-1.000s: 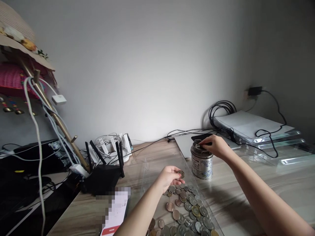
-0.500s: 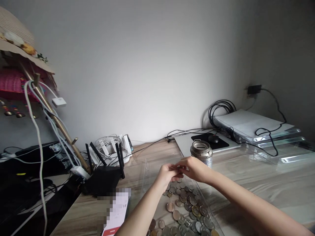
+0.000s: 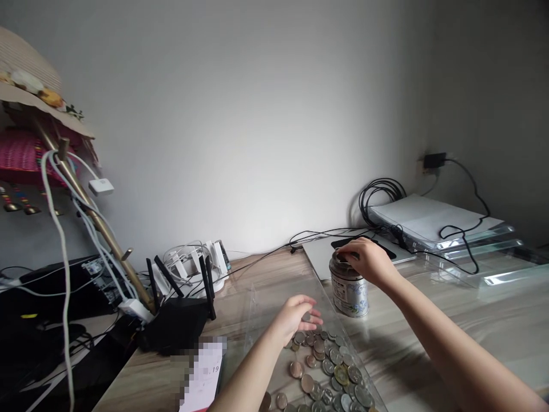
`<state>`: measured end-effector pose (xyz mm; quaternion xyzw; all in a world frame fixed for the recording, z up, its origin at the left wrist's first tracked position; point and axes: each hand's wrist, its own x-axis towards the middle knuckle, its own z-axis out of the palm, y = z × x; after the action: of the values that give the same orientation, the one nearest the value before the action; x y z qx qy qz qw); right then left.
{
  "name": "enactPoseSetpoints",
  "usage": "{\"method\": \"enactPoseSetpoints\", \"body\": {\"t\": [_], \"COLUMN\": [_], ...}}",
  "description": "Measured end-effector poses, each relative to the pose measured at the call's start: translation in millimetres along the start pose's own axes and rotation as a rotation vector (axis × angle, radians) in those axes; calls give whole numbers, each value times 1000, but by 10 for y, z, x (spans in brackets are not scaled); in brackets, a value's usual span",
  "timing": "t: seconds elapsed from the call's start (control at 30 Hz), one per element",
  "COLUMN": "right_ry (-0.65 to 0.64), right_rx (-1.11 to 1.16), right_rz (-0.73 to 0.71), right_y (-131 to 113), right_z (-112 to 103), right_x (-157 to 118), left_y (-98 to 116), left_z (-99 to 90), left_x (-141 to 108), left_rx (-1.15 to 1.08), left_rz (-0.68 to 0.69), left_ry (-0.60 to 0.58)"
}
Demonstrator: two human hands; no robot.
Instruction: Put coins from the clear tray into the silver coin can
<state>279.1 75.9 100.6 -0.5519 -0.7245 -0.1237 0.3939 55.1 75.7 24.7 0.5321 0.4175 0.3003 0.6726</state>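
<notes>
Many loose coins (image 3: 328, 366) lie in a clear plastic tray (image 3: 372, 384) on the wooden desk. My left hand (image 3: 300, 316) is over the tray's far part, palm turned up and fingers curled loosely around a coin (image 3: 306, 316). To its right stands a metal tin (image 3: 350, 294) with blue flowers on its side. My right hand (image 3: 362, 257) is at the top of the tin, its fingertips pinched over the lid; what they hold is hidden.
A black router (image 3: 182, 320) with antennas and a phone (image 3: 206, 372) are on the left. Behind the tin lie a laptop (image 3: 316, 257) and a black mat. Clear trays with papers (image 3: 437, 217) and cables stand at the right.
My right hand has left my left hand and moved right to the top of the tin. The left hand has opened somewhat, showing a coin. The view has shifted slightly.
</notes>
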Motion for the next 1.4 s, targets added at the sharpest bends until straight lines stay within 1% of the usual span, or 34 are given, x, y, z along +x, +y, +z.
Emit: {"method": "enactPoseSetpoints", "body": {"t": [0.1,0.17,0.2,0.3,0.33,0.37,0.4,0.5,0.57,0.6,0.67,0.73,0.8,0.83,0.87,0.9,1.0,1.03,1.07,1.1,1.17,1.23,1.27,1.33,1.4], "right_ry": [-111,-123,-92,92,132,131,79,-226,-402,-454,-503,-519,-495,-457,-391,-298,16,76,98,86,-13,-113,-145,-169,-175], "right_rx": [-5,-17,-22,12,41,72,99,107,80,66,33,5,11,30,51,72,65,31,-5,-35,-41,2,24,47,53], "right_rz": [31,42,39,-28,-71,-126,-197,-423,-503,-508,-485,-467,-458,-443,-409,-356,-142,-79,-23,29,118,183,200,200,158], "right_y": [109,117,95,-87,-181,-285,-391,-655,-744,-762,-762,-741,-709,-683,-646,-593,-336,-228,-121,-21,134,214,227,221,188], "right_z": [15,16,15,26,39,60,87,214,330,392,510,587,584,548,489,411,142,65,4,-37,-69,-54,-41,-18,-9], "right_x": [19,21,18,-31,-64,-105,-152,-301,-379,-406,-433,-425,-384,-351,-311,-265,-110,-63,-21,12,53,66,67,66,63], "left_y": [-10,-21,-26,-28,-23,-16,-7,22,36,41,49,55,63,65,66,63,30,14,-3,-18,-38,-45,-47,-56,-75], "left_z": [-7,-17,-22,-35,-39,-42,-45,-59,-69,-73,-78,-77,-72,-70,-69,-67,-60,-55,-48,-38,-19,-8,-8,-24,-56], "left_x": [3,11,16,28,31,32,32,32,33,33,33,29,20,16,13,11,22,29,37,45,57,63,65,67,63], "left_rx": [10,-7,-22,-100,-140,-186,-235,-363,-410,-422,-432,-430,-413,-392,-359,-308,-63,32,122,201,326,415,450,518,608], "left_rz": [6,11,13,-9,-24,-37,-41,-1,22,24,13,0,-5,-4,-3,-1,19,30,40,48,53,58,62,82,130], "left_ry": [-25,-38,-42,-57,-69,-87,-104,-134,-117,-103,-73,-67,-92,-105,-115,-116,-57,-31,-12,2,19,33,41,42,16]}}
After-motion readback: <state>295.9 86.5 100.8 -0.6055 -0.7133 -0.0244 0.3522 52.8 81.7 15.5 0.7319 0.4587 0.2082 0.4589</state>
